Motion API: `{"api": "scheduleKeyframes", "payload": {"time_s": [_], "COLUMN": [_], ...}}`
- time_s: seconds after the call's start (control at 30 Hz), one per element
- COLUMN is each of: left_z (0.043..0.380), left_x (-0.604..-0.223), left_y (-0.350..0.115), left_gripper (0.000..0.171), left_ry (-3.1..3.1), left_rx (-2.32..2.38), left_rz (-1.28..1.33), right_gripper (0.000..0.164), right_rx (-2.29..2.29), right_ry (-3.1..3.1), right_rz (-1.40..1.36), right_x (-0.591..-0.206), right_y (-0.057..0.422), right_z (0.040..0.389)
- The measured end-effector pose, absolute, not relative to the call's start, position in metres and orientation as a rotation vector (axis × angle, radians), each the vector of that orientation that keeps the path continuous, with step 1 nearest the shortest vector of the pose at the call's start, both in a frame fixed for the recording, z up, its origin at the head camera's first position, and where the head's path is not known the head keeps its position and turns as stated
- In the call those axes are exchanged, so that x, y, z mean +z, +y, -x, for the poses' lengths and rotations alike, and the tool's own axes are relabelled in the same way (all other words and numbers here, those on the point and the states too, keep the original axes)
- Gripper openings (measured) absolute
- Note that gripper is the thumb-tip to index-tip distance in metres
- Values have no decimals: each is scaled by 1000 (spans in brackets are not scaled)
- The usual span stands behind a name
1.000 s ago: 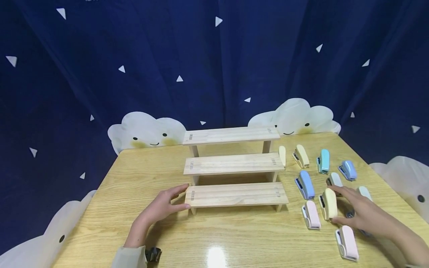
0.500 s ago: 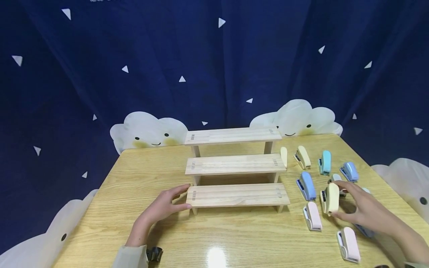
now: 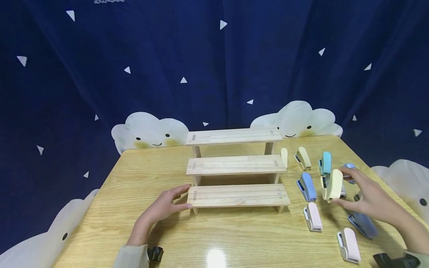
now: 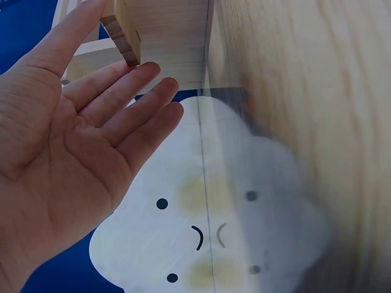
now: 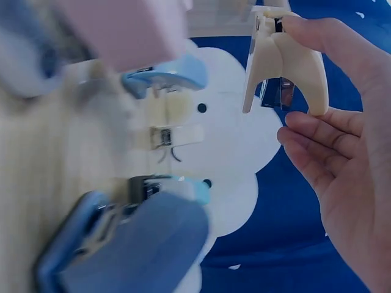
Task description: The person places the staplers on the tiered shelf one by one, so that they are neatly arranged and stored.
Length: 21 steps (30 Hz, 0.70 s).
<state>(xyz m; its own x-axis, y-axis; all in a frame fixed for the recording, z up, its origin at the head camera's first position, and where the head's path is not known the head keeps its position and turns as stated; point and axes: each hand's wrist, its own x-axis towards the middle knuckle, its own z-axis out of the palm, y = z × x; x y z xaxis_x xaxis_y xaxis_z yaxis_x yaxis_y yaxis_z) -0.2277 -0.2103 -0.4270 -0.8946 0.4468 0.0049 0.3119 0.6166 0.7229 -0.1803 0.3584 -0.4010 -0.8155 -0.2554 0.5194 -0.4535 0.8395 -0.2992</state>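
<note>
A deep navy cloth curtain point(image 3: 201, 48) fills the upper frame — printed with small white triangles and white clouds with black eyes and yellow cheeks. The honey-toned wooden tabletop point(image 3: 154, 163) shows wavy grain; the three-tier wooden shelf point(image 3: 236, 164) at centre is paler, with fine lengthwise streaks. Right of centre: a cream-yellow plastic stapler point(image 3: 336, 182), a turquoise plastic stapler point(image 3: 326, 163), a periwinkle-blue plastic stapler point(image 3: 307, 186) — and, lower, a pale pink plastic stapler point(image 3: 350, 243) with a white base.
</note>
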Motion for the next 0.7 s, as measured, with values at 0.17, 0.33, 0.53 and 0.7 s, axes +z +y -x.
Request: {"api": "scheduleKeyframes", "payload": {"time_s": [0.17, 0.33, 0.53, 0.7], "left_z": [227, 226, 226, 227], "left_x": [-427, -427, -427, -427], "left_y": [-211, -210, -210, -210], "left_gripper": [75, 75, 75, 74], "left_ry": [2662, 2653, 2647, 2647], "left_rx": [1140, 1141, 1146, 1159], "left_rz": [-613, -604, -599, -608], "right_gripper": [99, 97, 101, 97], "right_rx": [621, 623, 560, 574], "right_ry": [-2513, -2488, -2470, -2469], "right_rz": [-555, -596, -624, -614], "right_x": [-388, -375, -359, -346], "right_y": [351, 343, 332, 318], "right_z": [186, 190, 198, 205]}}
